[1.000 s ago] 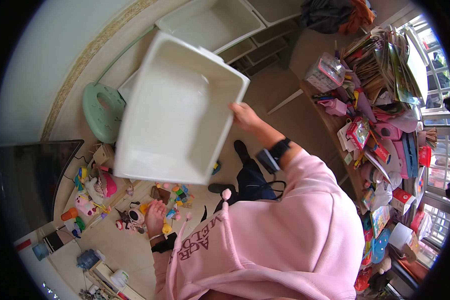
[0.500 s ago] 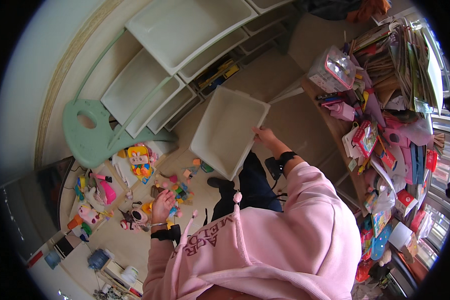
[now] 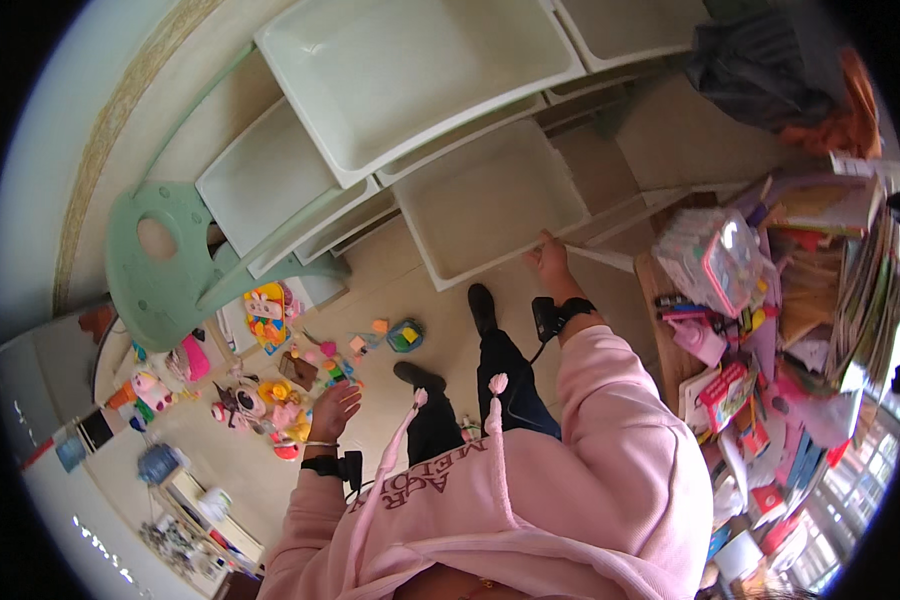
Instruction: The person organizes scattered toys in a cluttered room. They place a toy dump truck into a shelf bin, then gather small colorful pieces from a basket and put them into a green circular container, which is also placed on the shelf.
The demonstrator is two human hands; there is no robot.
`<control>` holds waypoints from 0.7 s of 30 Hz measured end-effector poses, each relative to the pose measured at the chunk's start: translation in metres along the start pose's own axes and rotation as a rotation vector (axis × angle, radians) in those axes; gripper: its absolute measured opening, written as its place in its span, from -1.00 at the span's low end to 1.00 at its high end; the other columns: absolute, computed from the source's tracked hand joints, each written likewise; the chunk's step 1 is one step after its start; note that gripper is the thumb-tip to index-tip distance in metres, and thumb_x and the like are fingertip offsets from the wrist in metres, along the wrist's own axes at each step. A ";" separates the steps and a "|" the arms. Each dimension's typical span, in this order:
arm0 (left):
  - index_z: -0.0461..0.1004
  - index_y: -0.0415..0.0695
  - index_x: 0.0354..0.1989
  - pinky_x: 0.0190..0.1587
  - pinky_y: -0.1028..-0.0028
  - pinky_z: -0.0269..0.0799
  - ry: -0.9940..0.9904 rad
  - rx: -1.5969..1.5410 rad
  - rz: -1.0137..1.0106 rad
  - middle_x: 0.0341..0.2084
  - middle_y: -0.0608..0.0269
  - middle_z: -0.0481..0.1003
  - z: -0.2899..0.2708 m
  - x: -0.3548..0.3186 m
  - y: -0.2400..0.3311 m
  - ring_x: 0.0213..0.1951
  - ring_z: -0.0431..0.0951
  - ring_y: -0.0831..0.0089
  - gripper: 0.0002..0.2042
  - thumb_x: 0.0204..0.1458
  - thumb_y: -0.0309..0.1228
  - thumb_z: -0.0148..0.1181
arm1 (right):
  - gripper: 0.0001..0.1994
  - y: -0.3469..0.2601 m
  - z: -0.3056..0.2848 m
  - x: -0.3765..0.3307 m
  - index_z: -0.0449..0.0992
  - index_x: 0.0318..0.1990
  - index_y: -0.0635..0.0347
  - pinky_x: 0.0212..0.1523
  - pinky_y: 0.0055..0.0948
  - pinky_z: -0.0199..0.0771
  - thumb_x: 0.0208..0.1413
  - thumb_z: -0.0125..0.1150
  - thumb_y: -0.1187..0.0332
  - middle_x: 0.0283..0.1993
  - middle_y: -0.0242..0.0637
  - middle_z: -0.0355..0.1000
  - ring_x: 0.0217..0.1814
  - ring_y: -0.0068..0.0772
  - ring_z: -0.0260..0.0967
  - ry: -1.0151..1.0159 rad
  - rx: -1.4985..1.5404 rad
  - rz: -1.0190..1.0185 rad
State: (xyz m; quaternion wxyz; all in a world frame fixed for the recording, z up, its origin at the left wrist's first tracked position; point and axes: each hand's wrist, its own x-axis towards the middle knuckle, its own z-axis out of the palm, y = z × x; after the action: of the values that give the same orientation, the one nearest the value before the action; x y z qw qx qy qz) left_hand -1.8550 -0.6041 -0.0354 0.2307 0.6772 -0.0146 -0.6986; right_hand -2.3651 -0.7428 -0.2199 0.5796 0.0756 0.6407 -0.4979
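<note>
A green plastic chair point(image 3: 160, 265) stands at nine o'clock. Bright toys point(image 3: 270, 385) lie scattered over the floor point(image 3: 390, 290) at eight. Books and packets point(image 3: 780, 330) crowd a surface at three. A dark bag point(image 3: 760, 70) sits at one.

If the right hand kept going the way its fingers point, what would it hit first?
The right hand already grips the rim of the white bin; pushed on, it would likely meet that bin's inside next, though depth is unclear.
</note>
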 end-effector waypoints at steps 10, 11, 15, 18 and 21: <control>0.26 -0.21 -0.03 -0.18 0.38 0.41 0.136 -0.046 -0.067 -0.22 0.08 0.44 -0.006 -0.002 -0.035 -0.21 0.47 0.27 -0.68 0.09 -0.33 -0.13 | -0.55 -0.009 0.058 0.088 0.17 0.08 0.34 -0.10 -0.37 0.42 0.12 0.01 0.25 -0.03 -0.19 0.20 -0.19 -0.35 0.26 -0.071 0.045 -0.080; 0.26 -0.21 -0.03 -0.19 0.38 0.41 0.163 -0.066 -0.090 -0.22 0.08 0.44 -0.011 0.001 -0.040 -0.21 0.47 0.27 -0.68 0.09 -0.32 -0.13 | -0.54 -0.010 0.069 0.098 0.15 0.10 0.32 -0.10 -0.39 0.41 0.12 0.01 0.25 -0.02 -0.21 0.20 -0.21 -0.37 0.24 -0.081 0.055 -0.053; 0.26 -0.21 -0.04 -0.19 0.38 0.42 0.229 -0.118 -0.101 -0.23 0.06 0.44 -0.026 0.007 -0.062 -0.22 0.47 0.25 -0.69 0.09 -0.32 -0.13 | -0.50 -0.020 0.119 0.155 0.08 0.18 0.26 -0.10 -0.42 0.40 0.14 0.00 0.24 0.04 -0.28 0.17 -0.29 -0.43 0.16 -0.131 0.102 0.010; 0.27 -0.21 -0.05 -0.20 0.37 0.42 0.198 -0.183 -0.085 -0.24 0.06 0.44 -0.033 0.011 -0.079 -0.23 0.48 0.26 -0.69 0.08 -0.33 -0.13 | -0.51 -0.024 0.144 0.195 0.08 0.17 0.27 -0.10 -0.42 0.41 0.14 -0.01 0.25 0.05 -0.26 0.17 -0.27 -0.44 0.18 -0.199 0.109 -0.041; 0.27 -0.21 -0.04 -0.20 0.38 0.43 0.201 -0.174 -0.087 -0.22 0.06 0.44 -0.035 0.018 -0.093 -0.21 0.48 0.28 -0.70 0.08 -0.34 -0.14 | -0.59 -0.020 0.152 0.224 0.15 0.11 0.30 -0.09 -0.41 0.43 0.16 -0.05 0.28 -0.02 -0.25 0.22 -0.23 -0.43 0.22 -0.190 0.103 -0.040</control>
State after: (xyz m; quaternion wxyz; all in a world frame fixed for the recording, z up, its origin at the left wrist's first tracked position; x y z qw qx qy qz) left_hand -1.8492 -0.5166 -0.0861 0.2584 0.7211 0.0988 -0.6352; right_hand -2.3480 -0.9701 -0.3663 0.6232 0.0449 0.5577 -0.5464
